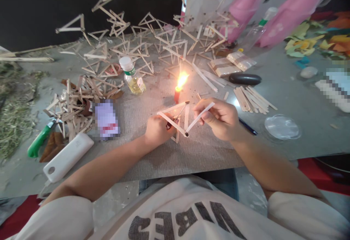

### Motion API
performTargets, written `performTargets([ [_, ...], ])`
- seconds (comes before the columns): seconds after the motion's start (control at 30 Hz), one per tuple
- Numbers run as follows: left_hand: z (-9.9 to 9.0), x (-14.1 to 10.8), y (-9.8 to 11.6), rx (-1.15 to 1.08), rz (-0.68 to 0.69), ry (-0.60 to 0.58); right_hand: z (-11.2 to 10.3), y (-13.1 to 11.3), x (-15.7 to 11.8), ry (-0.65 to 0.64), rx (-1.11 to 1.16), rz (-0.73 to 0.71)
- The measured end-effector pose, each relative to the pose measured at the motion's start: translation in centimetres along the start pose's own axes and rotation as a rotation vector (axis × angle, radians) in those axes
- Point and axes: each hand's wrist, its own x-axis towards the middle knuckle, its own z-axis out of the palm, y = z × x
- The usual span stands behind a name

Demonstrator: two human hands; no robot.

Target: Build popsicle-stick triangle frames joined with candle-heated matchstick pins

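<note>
My left hand (160, 128) is closed around part of a small frame of joined wooden sticks (173, 122), whose corners look dark. In my right hand (218, 118), thumb and fingers pinch a single pale wooden stick (201, 117). The lower end of that stick meets the dark corner of the frame. Just beyond both hands a red candle (177, 96) stands upright and burns with a bright flame (182, 79). The fingers of my left hand are partly hidden behind the frame.
Many stick frames (128, 48) fill the back. Left are an oil bottle (133, 78), a stick heap (79, 109), a phone (106, 120), a white power bank (68, 156) and a green-handled tool (41, 138). Right are loose sticks (251, 99), a black case (244, 79) and a clear lid (282, 126).
</note>
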Motion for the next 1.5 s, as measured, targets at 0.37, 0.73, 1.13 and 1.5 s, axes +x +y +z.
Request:
performTargets([
  [0.37, 0.06, 0.05, 0.16, -0.032, -0.035, -0.007, 0.01, -0.23, -0.42, -0.05, -0.055, -0.026],
  [0.73, 0.01, -0.03, -0.09, -0.031, -0.048, -0.031, 0.03, -0.23, -0.45, -0.064, -0.083, -0.02],
  [1.13, -0.29, 0.34, 0.45, -0.041, -0.01, -0.01, 0.05, 0.01, -0.45, -0.112, -0.058, -0.054],
  [1.5, -0.01, 0.22, 0.21, -0.027, -0.002, 0.011, 0.05, -0.25, -0.25, -0.122, -0.054, -0.079],
])
